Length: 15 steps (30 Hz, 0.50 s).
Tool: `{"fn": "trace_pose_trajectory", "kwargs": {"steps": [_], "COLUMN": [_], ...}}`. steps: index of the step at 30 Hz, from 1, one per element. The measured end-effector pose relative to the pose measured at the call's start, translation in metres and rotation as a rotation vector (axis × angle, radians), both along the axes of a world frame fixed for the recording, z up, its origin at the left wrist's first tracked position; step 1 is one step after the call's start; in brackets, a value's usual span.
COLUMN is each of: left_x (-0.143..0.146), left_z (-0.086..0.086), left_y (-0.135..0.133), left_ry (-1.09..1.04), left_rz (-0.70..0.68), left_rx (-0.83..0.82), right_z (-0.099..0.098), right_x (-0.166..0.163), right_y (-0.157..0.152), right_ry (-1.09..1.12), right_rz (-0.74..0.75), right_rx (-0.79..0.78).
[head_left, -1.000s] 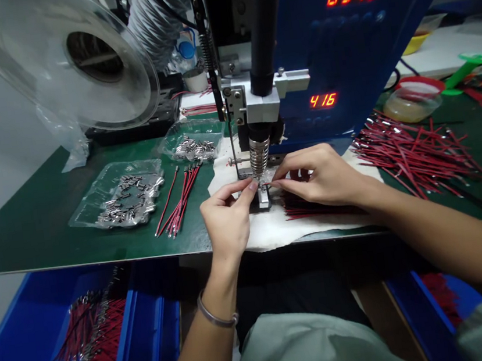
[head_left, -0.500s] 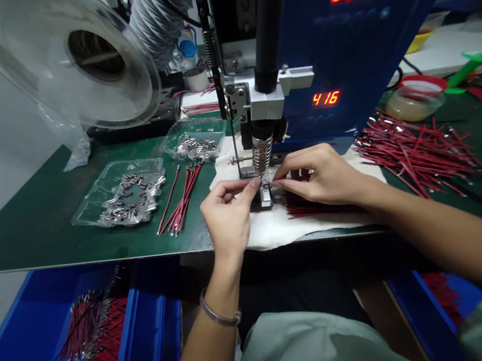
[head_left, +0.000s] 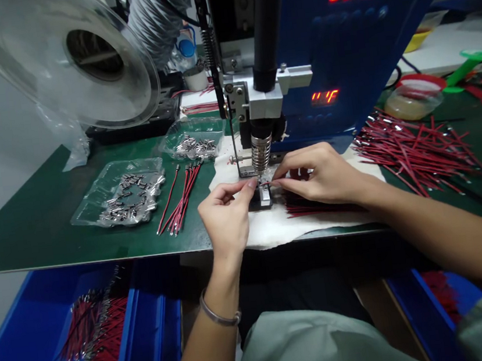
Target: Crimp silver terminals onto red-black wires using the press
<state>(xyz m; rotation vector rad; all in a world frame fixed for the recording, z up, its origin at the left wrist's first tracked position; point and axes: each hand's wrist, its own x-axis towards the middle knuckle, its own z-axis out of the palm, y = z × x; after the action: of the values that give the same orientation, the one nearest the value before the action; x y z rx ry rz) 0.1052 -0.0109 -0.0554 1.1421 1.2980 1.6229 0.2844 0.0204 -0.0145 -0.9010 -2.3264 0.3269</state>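
Note:
Under the tip of a soldering machine [head_left: 262,148], both hands meet at a small metal fixture [head_left: 264,194]. My left hand [head_left: 227,214] is closed in a pinch at the fixture's left side; the small piece between thumb and forefinger is too hidden to name. From the right, my right hand [head_left: 317,174] pinches a thin red wire [head_left: 266,184], its end lying across the fixture. Below that hand, a bundle of red and black wires [head_left: 310,206] lies on a white cloth [head_left: 269,234].
Left of the hands are two clear trays [head_left: 84,214] of small metal parts and several finished-looking wires [head_left: 184,202]. A heap of red wires [head_left: 417,153] lies right, near a lidded tub [head_left: 413,102]. Blue bins [head_left: 153,326] stand below the table edge; a clear spool [head_left: 47,69] hangs upper left.
Both hands stay nearly still at the fixture. The lower red display no longer reads 416; its digits are now partly formed. The view has shifted very slightly.

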Motion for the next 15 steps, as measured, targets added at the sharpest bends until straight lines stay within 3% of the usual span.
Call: {"fn": "trace_pose_trajectory", "kwargs": {"steps": [15], "left_x": [0.0004], "left_z": [-0.0021], "left_y": [-0.0019], "left_ry": [-0.008], "left_rz": [0.019], "left_rx": [0.025], "right_z": [-0.0022], "right_x": [-0.0014], "right_y": [0.0014], "right_ry": [0.014], "right_rz": [0.018], "right_rx": [0.017]}}
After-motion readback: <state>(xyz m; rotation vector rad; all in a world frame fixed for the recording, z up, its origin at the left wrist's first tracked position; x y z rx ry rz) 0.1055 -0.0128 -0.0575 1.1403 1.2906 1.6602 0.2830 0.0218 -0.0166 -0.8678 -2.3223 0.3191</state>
